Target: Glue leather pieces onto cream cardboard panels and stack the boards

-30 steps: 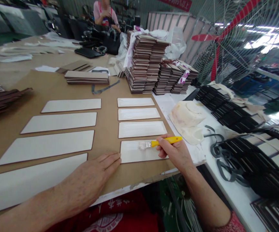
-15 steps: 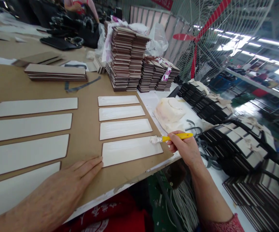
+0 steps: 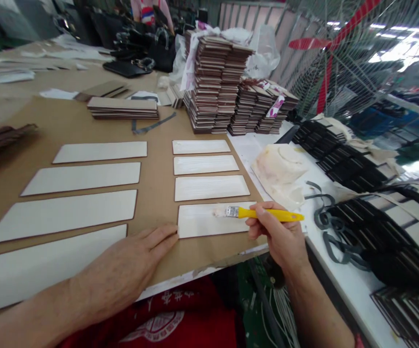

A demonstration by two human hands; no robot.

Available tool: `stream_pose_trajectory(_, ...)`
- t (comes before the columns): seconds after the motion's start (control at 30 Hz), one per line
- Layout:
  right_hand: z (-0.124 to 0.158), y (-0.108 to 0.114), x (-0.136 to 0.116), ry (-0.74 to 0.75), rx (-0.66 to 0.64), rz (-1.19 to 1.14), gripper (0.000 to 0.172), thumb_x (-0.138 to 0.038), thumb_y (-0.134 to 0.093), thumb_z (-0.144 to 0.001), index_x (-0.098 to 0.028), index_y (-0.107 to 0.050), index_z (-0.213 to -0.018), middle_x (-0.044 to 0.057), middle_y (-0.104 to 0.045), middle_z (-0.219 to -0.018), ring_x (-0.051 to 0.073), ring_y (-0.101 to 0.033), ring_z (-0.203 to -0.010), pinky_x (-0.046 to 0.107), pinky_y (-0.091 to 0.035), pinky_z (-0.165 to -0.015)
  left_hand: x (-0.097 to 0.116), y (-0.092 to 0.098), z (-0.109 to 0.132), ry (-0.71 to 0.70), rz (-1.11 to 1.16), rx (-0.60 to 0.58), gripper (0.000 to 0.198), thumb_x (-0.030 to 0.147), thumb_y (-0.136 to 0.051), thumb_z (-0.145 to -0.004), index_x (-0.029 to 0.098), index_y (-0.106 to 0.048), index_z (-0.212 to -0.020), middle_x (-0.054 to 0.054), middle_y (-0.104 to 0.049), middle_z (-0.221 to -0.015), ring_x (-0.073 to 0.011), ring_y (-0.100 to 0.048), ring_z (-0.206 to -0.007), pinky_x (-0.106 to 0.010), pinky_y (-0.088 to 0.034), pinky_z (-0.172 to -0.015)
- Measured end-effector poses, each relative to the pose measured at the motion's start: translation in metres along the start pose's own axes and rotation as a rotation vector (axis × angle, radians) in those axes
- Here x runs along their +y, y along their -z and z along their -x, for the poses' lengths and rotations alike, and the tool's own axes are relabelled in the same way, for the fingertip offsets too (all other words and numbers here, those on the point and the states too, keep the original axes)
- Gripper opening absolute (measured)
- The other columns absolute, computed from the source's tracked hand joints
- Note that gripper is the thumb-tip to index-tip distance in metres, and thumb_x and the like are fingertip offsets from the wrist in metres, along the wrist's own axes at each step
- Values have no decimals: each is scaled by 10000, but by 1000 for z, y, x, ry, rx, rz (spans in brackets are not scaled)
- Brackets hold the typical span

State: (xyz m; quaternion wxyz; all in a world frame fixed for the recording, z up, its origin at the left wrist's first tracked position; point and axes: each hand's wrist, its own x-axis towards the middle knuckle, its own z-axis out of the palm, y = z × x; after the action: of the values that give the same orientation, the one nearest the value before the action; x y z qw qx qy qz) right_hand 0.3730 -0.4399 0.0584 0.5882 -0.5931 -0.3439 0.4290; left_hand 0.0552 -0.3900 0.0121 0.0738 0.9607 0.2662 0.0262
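Note:
My right hand (image 3: 276,232) grips a yellow-handled paintbrush (image 3: 267,213). Its bristles rest on the nearest white panel (image 3: 202,224) of the right-hand column, which has wet-looking streaks. My left hand (image 3: 144,256) lies flat, fingers stretched out, with the fingertips at that panel's left edge. Behind it lie three more white panels, among them a streaked one (image 3: 211,187). To the left is a second column of longer white panels, such as this one (image 3: 82,210); my left forearm passes over the nearest of them.
Tall stacks of brown-edged boards (image 3: 216,87) stand at the back. A cream, crusted container (image 3: 280,166) sits right of the panels. Farther right are bundles of black-and-cream pieces (image 3: 343,150) and grey strips (image 3: 343,251). A red-bladed fan (image 3: 328,46) stands behind; a low board stack (image 3: 122,108) lies back left.
The brush has moved left along the nearest panel, from near its right end toward its middle. My left hand stays at the panel's left edge. The camera view has swung left.

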Motion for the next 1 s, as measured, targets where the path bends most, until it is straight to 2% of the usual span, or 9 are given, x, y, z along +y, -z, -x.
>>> stream_pose_trajectory(0.17, 10, -42, 11, -109, -166, 20, 307, -465, -724, -840, -166, -669, -883, 10, -713, -659, 94, -624, -470, 178, -517, -481, 1, 1, -2, -21, -2, -7, 655, 4, -424, -817, 151, -503, -1451, -108, -509, -1494, -235, -505, -1350, -365, -431, -1153)
stream_pose_trajectory(0.27, 10, -52, 18, -114, -227, 55, 298, -466, -687, -876, -170, -662, -889, 5, -708, -675, 91, -625, -488, 175, -519, -500, 0, -1, 0, -33, -2, 10, 648, 12, -430, -818, 144, -503, -1449, -123, -508, -1492, -246, -510, -1345, -379, -438, -1145)
stream_pose_trajectory(0.4, 10, -54, 24, -106, -281, 144, 269, -449, -645, -914, -180, -660, -911, -4, -697, -695, 98, -631, -504, 176, -495, -490, -1, -3, 1, -24, 20, 13, 666, 13, -438, -812, 156, -490, -1461, -114, -493, -1508, -243, -499, -1359, -382, -432, -1152)
stream_pose_trajectory(0.6, 9, -37, 16, -91, -223, 292, 257, -428, -631, -921, -177, -657, -873, 3, -697, -691, 111, -627, -510, 190, -484, -497, -1, -5, 1, -26, 17, 26, 680, -6, -431, -788, 161, -513, -1442, -109, -511, -1495, -240, -518, -1341, -372, -447, -1138)
stream_pose_trajectory(0.8, 5, -4, 9, -92, -109, 337, 306, -480, -673, -889, -175, -668, -896, 3, -702, -684, 121, -626, -511, 207, -508, -507, 0, -3, 1, -34, 3, 32, 682, -4, -425, -791, 158, -513, -1447, -114, -520, -1491, -248, -542, -1324, -390, -467, -1125)
stream_pose_trajectory(1.0, 6, 29, 1, -52, 24, 388, 336, -497, -700, -865, -162, -678, -879, 13, -695, -649, 116, -592, -483, 204, -477, -482, -3, -4, 2, -47, -18, 44, 660, -2, -408, -809, 174, -527, -1434, -92, -546, -1473, -249, -588, -1278, -399, -517, -1077)
